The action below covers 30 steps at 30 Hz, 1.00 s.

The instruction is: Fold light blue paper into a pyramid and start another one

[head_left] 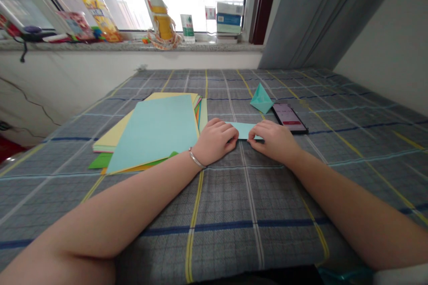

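A light-blue strip of paper (243,131) lies on the plaid cloth in front of me. My left hand (219,139) has its fingers curled down on the strip's left end, and a silver bangle circles that wrist. At the right end, my right hand (272,140) pinches the near edge between thumb and fingers. Both hands cover the strip's ends, so only its middle shows. Just beyond my right hand stands a folded turquoise paper shape (261,99) with a pointed top.
Left of my hands lies a stack of coloured paper (157,129), a light-blue sheet on top. A phone (289,118) with its screen lit rests beyond my right hand. Bottles, a yellow flask (163,22) and a box (229,18) line the windowsill (207,47).
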Motion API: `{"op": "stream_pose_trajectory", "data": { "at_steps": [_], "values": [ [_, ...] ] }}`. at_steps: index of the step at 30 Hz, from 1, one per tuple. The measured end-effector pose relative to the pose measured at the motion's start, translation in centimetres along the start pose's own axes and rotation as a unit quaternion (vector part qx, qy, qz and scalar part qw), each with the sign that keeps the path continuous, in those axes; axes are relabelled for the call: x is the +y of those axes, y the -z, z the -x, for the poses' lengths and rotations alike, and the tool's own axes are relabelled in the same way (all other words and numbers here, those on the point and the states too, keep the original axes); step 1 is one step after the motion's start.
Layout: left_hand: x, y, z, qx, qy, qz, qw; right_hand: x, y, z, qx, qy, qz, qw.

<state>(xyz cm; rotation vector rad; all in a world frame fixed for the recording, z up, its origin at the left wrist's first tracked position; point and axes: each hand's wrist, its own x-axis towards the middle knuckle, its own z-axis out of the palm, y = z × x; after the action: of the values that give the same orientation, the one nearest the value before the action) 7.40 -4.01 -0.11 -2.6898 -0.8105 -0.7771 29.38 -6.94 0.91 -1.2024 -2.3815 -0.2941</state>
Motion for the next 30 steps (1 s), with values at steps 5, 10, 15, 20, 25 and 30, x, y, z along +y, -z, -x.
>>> {"op": "stream_pose_trajectory", "data": {
  "at_steps": [5, 10, 15, 20, 25, 30],
  "values": [
    [0.3, 0.0, -0.2, -0.005, -0.051, -0.043, 0.998, -1.5, -0.7, -0.4, 0.007, 0.017, 0.02, 1.0],
    [0.3, -0.2, -0.2, 0.022, -0.069, -0.065, 0.995, -1.7, -1.0, -0.5, 0.021, 0.008, 0.005, 1.0],
    [0.2, -0.3, -0.3, 0.022, -0.06, -0.065, 0.996, -1.4, -1.3, -0.5, 0.018, -0.015, -0.024, 0.999],
    [0.4, -0.2, -0.2, 0.018, -0.06, -0.069, 0.996, -1.0, -1.4, -0.4, 0.021, 0.0, -0.028, 0.999],
    [0.6, -0.1, -0.2, 0.021, -0.059, -0.073, 0.995, -0.6, -1.3, -0.3, 0.013, 0.014, -0.058, 0.998],
    [0.3, 0.2, 0.0, 0.018, -0.06, -0.081, 0.995, -0.1, -1.4, -0.2, 0.022, 0.01, -0.084, 0.996]
  ]
}}
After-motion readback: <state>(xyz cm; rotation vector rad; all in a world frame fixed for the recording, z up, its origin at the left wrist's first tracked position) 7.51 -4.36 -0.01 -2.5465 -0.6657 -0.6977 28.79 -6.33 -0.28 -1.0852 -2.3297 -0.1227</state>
